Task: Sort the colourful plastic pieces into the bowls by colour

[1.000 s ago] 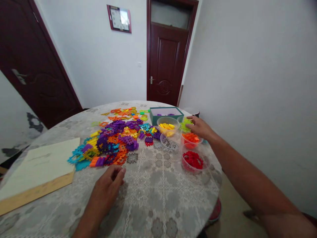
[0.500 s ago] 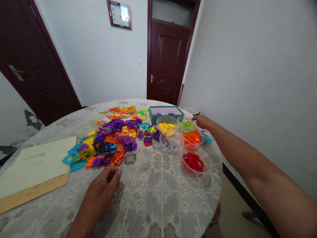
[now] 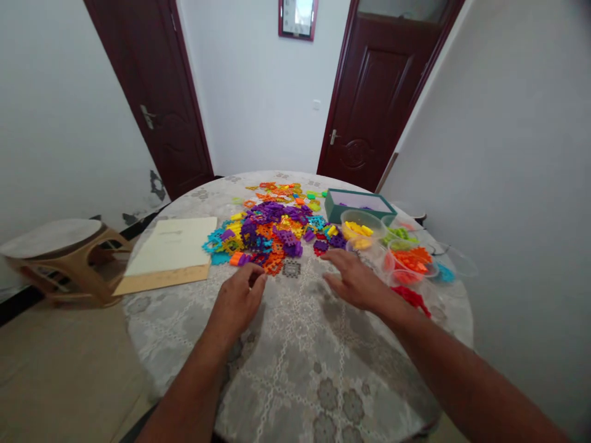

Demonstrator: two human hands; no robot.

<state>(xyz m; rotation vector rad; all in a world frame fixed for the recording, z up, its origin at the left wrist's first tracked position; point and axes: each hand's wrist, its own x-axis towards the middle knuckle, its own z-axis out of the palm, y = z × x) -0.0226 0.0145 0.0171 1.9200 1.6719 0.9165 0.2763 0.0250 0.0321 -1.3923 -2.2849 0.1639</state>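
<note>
A heap of coloured plastic building pieces (image 3: pixel 272 231) lies in the middle of a round table (image 3: pixel 295 357) with a lace-pattern cloth. My left hand (image 3: pixel 237 299) rests on the cloth just in front of the heap, fingers curled loosely, nothing visible in them. My right hand (image 3: pixel 353 280) hovers flat with fingers stretched out, beside a grey piece (image 3: pixel 291 268) and close to the clear bowls. Those bowls hold sorted pieces: yellow (image 3: pixel 357 227), orange (image 3: pixel 410 259), red (image 3: pixel 412 297), green (image 3: pixel 398 234).
A green box (image 3: pixel 355 205) stands behind the bowls. A pale board (image 3: pixel 168 252) lies at the table's left edge. A wooden stool (image 3: pixel 58 252) stands on the floor to the left. Two dark doors are behind, and a white wall runs close on the right.
My right hand has come back from the far bowls to the table's middle, near the heap. The view has swung left and pulled back. My left hand stays in front of the heap.
</note>
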